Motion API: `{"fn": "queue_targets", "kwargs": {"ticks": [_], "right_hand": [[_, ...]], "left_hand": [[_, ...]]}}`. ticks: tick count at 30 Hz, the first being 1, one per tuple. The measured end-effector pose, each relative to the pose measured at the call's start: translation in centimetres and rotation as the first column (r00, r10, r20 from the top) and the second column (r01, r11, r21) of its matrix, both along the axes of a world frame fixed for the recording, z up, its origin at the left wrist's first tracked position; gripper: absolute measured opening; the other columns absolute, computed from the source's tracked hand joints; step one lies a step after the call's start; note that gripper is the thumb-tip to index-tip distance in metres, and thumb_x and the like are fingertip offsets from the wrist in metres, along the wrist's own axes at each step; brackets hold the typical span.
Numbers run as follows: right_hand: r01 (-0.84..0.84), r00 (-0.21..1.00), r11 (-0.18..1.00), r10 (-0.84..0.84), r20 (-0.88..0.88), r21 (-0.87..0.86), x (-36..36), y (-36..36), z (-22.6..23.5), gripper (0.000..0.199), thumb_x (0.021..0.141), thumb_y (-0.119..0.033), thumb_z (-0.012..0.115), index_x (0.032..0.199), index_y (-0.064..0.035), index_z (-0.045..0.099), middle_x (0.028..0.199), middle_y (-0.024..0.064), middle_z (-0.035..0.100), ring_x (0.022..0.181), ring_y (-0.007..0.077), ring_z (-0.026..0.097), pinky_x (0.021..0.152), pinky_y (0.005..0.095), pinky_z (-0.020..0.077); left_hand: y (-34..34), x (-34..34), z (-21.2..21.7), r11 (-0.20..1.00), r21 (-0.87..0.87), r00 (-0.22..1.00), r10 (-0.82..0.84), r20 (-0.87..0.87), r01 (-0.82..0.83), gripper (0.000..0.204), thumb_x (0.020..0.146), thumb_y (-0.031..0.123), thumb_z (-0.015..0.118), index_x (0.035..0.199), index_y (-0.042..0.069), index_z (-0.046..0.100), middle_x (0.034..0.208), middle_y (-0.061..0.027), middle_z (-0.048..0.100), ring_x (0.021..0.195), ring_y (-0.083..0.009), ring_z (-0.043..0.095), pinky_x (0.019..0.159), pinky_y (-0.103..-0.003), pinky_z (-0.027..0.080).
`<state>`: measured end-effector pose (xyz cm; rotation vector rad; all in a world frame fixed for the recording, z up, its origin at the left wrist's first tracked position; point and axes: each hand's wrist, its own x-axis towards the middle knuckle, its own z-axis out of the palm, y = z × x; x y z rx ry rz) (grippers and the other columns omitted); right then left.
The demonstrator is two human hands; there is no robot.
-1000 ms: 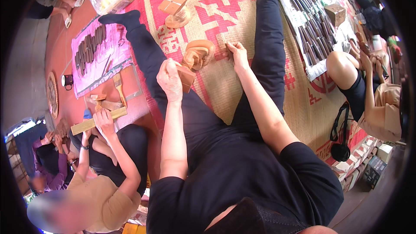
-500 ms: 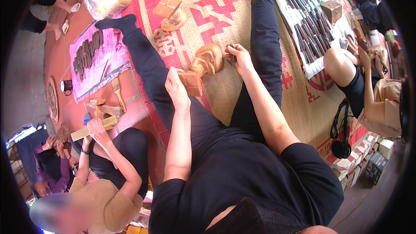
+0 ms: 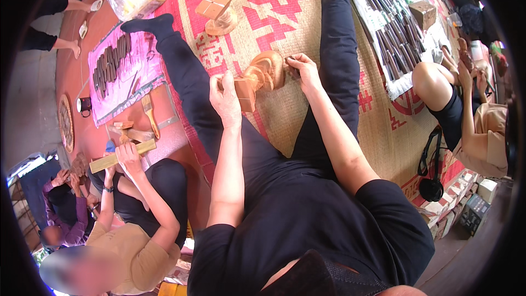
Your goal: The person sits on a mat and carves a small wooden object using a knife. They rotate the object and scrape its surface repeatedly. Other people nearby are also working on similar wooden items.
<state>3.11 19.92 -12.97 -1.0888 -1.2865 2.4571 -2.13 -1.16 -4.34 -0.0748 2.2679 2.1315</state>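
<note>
Between my legs I have a carved wooden piece [image 3: 265, 71], light brown, with rounded swirling curves at one end and a square base block at the other. My left hand [image 3: 226, 100] is closed on the square base, its thumb raised along the near side. Just right of the carved end, my right hand [image 3: 306, 72] pinches a small dark folded scrap [image 3: 292, 66], possibly abrasive paper; its kind is unclear. Between this scrap and the wood a narrow gap seems to show. Farther off on the mat stands a similar wooden carving [image 3: 219, 15] with a square block on top.
A red-and-straw patterned mat [image 3: 274, 126] lies beneath me. Dark-handled carving tools [image 3: 392, 35] rest on a white cloth at right, others on a pink cloth [image 3: 104, 96] at left. A flat brush [image 3: 149, 115] lies nearby. Seated people work on both sides, one holding a wooden bar [image 3: 107, 163].
The carved piece has turned slightly, its base tipping in my left hand. My right hand has shifted a little. The person at left has moved the wooden bar.
</note>
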Motion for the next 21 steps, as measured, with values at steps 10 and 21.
{"fn": "queue_targets", "kwargs": {"ticks": [10, 21], "right_hand": [[-0.001, 0.999, 0.999, 0.000, -0.047, -0.033, 0.8, 0.1, -0.4, 0.004, 0.087, -0.009, 0.067, 0.089, -0.0064, 0.065, 0.074, -0.0011, 0.064, 0.059, 0.0064, 0.054, 0.054, 0.0219, 0.0408], [-0.026, 0.998, 0.996, 0.031, -0.059, 0.083, 0.9, -0.8, -0.3, 0.007, 0.083, -0.006, 0.070, 0.083, -0.0057, 0.063, 0.069, -0.0017, 0.060, 0.057, 0.0056, 0.051, 0.053, 0.0206, 0.0376]], "left_hand": [[0.0, -0.4, 4.5, 0.878, -0.462, 0.938, -0.255, -0.233, 0.124, 0.017, 0.088, 0.014, 0.061, 0.078, 0.001, 0.057, 0.059, -0.0095, 0.053, 0.053, -0.0156, 0.053, 0.055, -0.031, 0.044], [-0.7, -0.8, 3.9, 0.788, -0.577, 0.854, -0.437, -0.282, 0.213, 0.012, 0.084, 0.014, 0.061, 0.078, 0.004, 0.058, 0.071, -0.0122, 0.060, 0.066, -0.0302, 0.062, 0.063, -0.037, 0.048]]}}
